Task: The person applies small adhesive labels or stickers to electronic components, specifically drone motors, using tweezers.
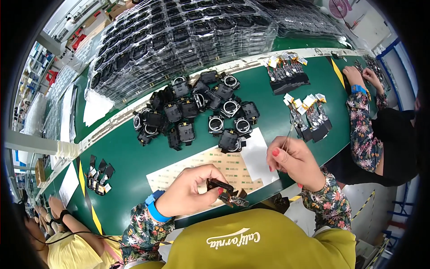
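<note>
Left hand [190, 193] pinched, small black part [218, 184] gripped between thumb and fingers, held over near edge of tan sheet [233, 168]. Right hand [295, 162] loosely curled, thin tweezers [288, 135] pinched, well apart from black part; can't tell if tweezer tips are closed. Black cases [188, 107] heaped kinda messily beyond sheet on green table [127, 179]. Clear trays [251, 45] stacked at far side.
</note>
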A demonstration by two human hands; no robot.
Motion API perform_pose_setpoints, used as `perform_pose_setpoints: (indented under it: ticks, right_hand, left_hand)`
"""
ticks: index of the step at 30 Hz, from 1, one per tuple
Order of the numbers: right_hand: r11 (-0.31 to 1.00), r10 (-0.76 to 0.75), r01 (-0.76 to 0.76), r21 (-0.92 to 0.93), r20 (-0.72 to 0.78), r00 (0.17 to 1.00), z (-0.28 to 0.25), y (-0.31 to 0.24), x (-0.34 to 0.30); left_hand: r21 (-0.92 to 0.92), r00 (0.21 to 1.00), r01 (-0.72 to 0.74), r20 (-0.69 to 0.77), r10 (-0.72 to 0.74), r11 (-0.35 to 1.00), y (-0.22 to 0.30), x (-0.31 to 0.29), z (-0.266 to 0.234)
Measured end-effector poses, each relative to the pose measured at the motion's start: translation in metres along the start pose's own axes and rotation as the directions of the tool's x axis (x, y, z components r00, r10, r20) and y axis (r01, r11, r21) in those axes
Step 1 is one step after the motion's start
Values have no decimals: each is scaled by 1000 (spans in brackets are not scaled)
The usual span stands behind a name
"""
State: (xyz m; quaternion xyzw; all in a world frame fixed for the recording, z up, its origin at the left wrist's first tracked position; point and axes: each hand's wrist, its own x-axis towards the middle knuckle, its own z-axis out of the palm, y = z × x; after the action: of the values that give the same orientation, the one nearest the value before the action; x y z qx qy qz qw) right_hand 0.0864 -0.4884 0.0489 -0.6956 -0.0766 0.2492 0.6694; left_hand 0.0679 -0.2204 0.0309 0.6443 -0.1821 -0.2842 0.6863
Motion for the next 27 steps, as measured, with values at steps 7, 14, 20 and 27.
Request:
perform_pose_setpoints:
  ticks: [7, 14, 20, 27]
  right_hand:
    - [992, 47, -59, 111, 104, 993, -5, 15, -6]
    - [986, 158, -150, -71, 128, 979, -14, 15, 1]
    - [975, 151, -93, -203, 294, 944, -21, 15, 17]
    - [983, 128, -72, -167, 358, 925, -21, 20, 24]
  left_hand:
    - [38, 985, 170, -8, -170, 985, -20, 11, 4]
    - [44, 977, 210, -32, -209, 977, -23, 12, 2]
    - [56, 981, 192, -9, -192, 980, -24, 13, -1]
    - [66, 983, 182, 10, -183, 981, -25, 13, -2]
